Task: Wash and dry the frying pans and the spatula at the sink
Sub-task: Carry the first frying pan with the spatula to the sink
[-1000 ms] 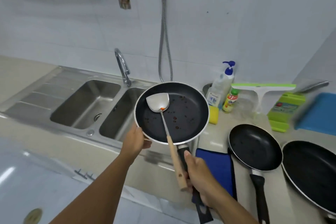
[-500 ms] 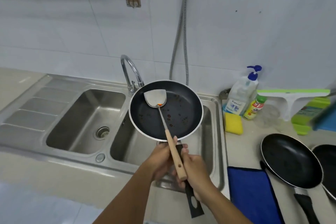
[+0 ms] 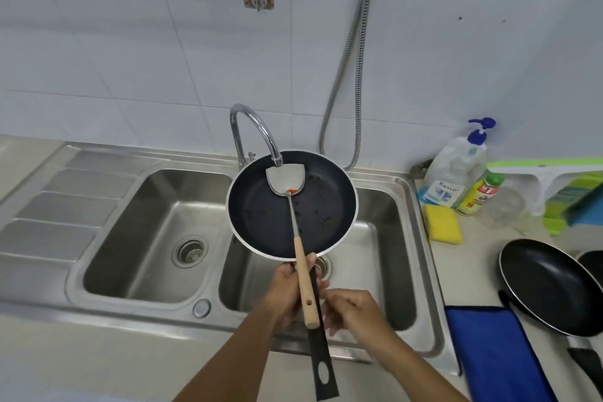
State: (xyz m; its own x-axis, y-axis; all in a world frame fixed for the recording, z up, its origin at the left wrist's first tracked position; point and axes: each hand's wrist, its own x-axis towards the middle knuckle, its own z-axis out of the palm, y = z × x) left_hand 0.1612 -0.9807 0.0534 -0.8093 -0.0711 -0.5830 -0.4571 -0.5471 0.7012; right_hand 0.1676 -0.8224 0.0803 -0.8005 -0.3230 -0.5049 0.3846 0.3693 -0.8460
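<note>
- The pan (image 3: 270, 222) is held level over the right basin of the sink (image 3: 130, 303), its far rim under the faucet (image 3: 251, 121) spout; dark specks dot its base.
- The spatula (image 3: 287, 178) lies in the pan — blade at the far side, just below the spout, wooden handle running near over the rim and along the black pan handle.
- The left grip (image 3: 287, 297) is clamped round the pan handle just near the rim, with the spatula handle lying across it beside the thumb.
- The right grip (image 3: 355, 313) sits just right of both handles, fingers curled — whether it holds either I cannot tell.
- On the tabletop (image 3: 473, 264) to the right: a second pan (image 3: 548, 287), a blue cloth (image 3: 489, 352), a yellow sponge (image 3: 443, 223).
</note>
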